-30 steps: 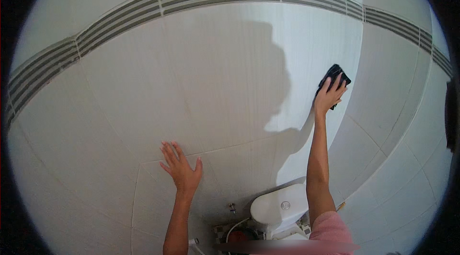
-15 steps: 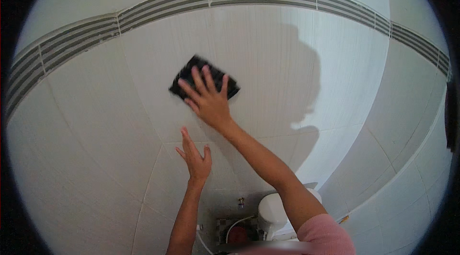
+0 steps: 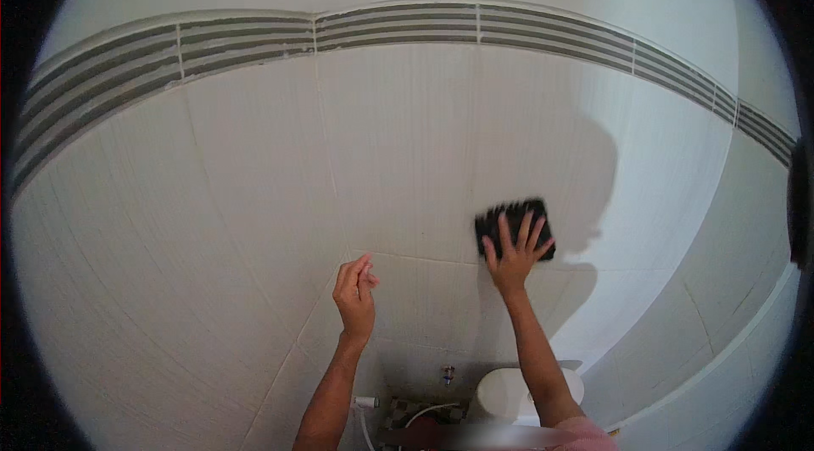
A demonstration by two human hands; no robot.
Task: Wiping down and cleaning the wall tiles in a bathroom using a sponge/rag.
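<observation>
My right hand (image 3: 514,263) is spread over a black cloth (image 3: 497,229), holding it flat against the pale wall tiles (image 3: 398,146). The cloth is folded to a rough square, with a ragged or fringed upper edge; it is slightly blurred. To the left, my left hand (image 3: 356,298) is raised near a tile joint, apart from the cloth. Its fingers are curled loosely together, and nothing shows in them.
A striped grey border (image 3: 390,25) runs across the wall above the hands. Below stand a white toilet tank (image 3: 500,392), a small metal tap (image 3: 448,375) and a white hose spray head (image 3: 365,402). A dark object (image 3: 799,205) hangs at the right edge.
The right hand and the black cloth have moved right and down across the wall. My left hand's fingers, stretched before, are now curled. The view has shifted left.
</observation>
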